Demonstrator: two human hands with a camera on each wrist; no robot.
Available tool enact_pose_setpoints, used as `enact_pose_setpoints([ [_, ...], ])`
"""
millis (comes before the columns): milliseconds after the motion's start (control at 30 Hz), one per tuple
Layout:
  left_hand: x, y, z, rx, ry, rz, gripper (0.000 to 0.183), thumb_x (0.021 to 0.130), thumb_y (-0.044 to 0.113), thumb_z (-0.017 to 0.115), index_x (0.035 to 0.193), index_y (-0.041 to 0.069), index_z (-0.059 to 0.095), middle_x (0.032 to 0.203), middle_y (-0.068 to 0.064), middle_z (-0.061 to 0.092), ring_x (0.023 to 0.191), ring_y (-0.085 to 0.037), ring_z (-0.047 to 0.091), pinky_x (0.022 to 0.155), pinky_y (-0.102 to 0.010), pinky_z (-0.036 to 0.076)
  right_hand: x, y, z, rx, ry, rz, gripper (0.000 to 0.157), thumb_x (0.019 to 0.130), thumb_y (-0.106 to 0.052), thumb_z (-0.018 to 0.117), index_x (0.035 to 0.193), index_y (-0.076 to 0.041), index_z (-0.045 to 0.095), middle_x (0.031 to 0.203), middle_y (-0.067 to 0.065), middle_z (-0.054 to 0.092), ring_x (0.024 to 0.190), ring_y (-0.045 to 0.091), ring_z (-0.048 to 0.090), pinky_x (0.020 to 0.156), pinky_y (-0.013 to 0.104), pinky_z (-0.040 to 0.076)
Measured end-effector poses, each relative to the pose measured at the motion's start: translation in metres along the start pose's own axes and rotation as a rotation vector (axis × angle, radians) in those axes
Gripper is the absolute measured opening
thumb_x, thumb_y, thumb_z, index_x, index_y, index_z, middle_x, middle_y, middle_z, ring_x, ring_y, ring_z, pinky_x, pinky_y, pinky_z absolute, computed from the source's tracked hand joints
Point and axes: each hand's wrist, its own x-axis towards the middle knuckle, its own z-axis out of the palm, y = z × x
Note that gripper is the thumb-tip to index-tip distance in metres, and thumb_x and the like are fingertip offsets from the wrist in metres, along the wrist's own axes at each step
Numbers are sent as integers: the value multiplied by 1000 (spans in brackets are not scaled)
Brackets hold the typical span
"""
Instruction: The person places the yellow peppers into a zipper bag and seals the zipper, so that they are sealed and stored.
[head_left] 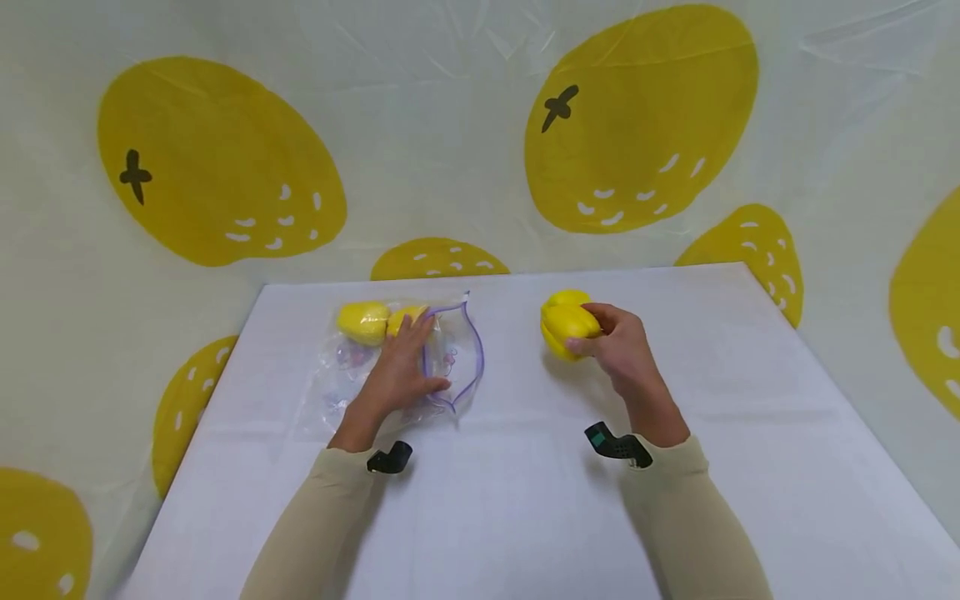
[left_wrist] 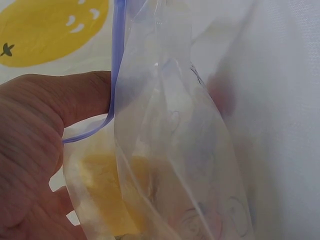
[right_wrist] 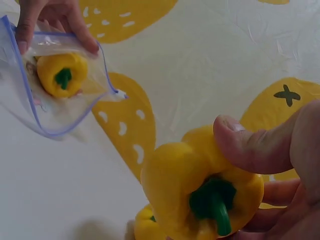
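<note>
My right hand (head_left: 618, 346) grips a yellow bell pepper (right_wrist: 175, 182) with a green stem, thumb on top and fingers beneath. Just behind it, partly hidden, is another yellow bell pepper (head_left: 567, 297). My left hand (head_left: 405, 362) lies across the mouth of a clear zip bag (head_left: 465, 358) with a purple seal. Its thumb and fingers are spread at the rim, and the mouth gapes towards the right. Inside the bag are a yellow bell pepper (right_wrist: 60, 75) near the opening and a second yellow pepper (head_left: 363, 322) farther left.
A white-covered table (head_left: 510, 500) lies under both hands. Behind it hangs a pale cloth (head_left: 435, 150) printed with large yellow fruit shapes. Dark wrist mounts (head_left: 618, 444) sit at both cuffs.
</note>
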Motion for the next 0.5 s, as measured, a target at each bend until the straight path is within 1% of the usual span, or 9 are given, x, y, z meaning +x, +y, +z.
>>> enact_pose_setpoints([
  [133,0,-1,0,4,1,-4,115,82,30,90,169,19,15,177,-6,16,165,-37,4,132,-61,6,-1,-3,10,4,-31,-36,73,87,5,78,153,2,47,154,22,52,130,35,52,121,46,44],
  [267,-1,-3,-1,-1,10,3,115,82,30,90,169,18,16,177,-5,16,165,-36,4,132,-60,6,1,-6,25,12,-68,-74,71,86,5,79,151,1,50,151,22,54,129,37,53,120,48,45],
  [400,-2,-3,-1,-11,17,17,114,81,28,90,168,16,18,177,-6,17,165,-37,5,132,-61,8,3,-7,41,8,-107,-64,70,86,5,79,150,-4,53,151,18,54,131,36,53,118,47,47],
  [500,-2,-2,0,-21,18,15,113,81,28,91,168,16,20,177,-6,18,165,-37,6,132,-61,8,6,-5,51,-7,-131,-43,70,85,4,80,149,-9,56,155,14,49,131,35,51,111,40,52],
])
